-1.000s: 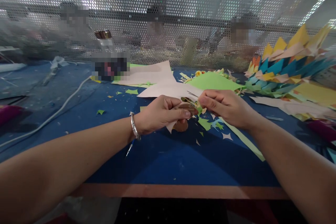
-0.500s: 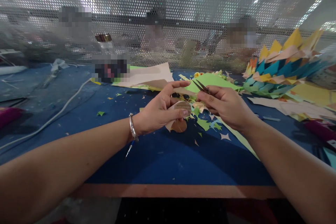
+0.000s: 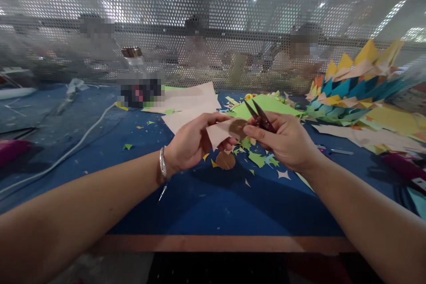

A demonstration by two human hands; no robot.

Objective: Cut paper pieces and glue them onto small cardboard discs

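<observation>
While the left hand (image 3: 191, 142) clasps one pale paper piece (image 3: 218, 134), the right hand (image 3: 288, 142) grips one pair of scissors (image 3: 264, 121), thumb touching one brown disc (image 3: 237, 128); a second disc (image 3: 225, 161) lies below, with open worktop (image 3: 229, 208) toward the front edge (image 3: 229, 243).

left hand (image 3: 189, 144): fingers curled | right hand (image 3: 288, 142): thumb extended, fingers bent | forearms (image 3: 109, 195) angled inward

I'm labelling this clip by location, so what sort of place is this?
Probably a paper-craft workroom: the right hand holds small scissors, coloured paper offcuts litter the blue tabletop, and a spiky, layered paper construction stands toward the right.
</observation>
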